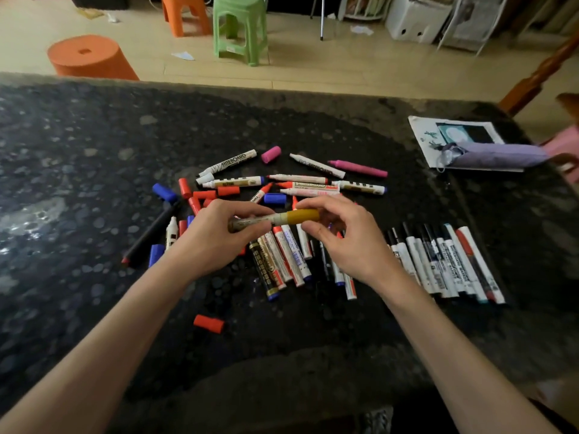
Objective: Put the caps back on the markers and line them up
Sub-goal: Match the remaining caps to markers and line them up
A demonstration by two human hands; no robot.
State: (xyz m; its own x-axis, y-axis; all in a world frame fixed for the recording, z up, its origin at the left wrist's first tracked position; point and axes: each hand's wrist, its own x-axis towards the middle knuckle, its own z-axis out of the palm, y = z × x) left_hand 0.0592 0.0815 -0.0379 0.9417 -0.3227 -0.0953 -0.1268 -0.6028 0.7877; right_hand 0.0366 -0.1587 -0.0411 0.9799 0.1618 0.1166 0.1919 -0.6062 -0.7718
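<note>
Left hand: I see it curled round the barrel of a marker, held level above the worktop.
Right hand: fingers and thumb pinch the yellow cap on that marker's end.
Right of hands: a row of capped markers lying side by side.
Beyond: loose markers and red, blue, pink caps; one red cap nearer me.

Glossy speckled stone table; smooth plastic markers; matt plastic stools; lilac cloth pouch.
</note>
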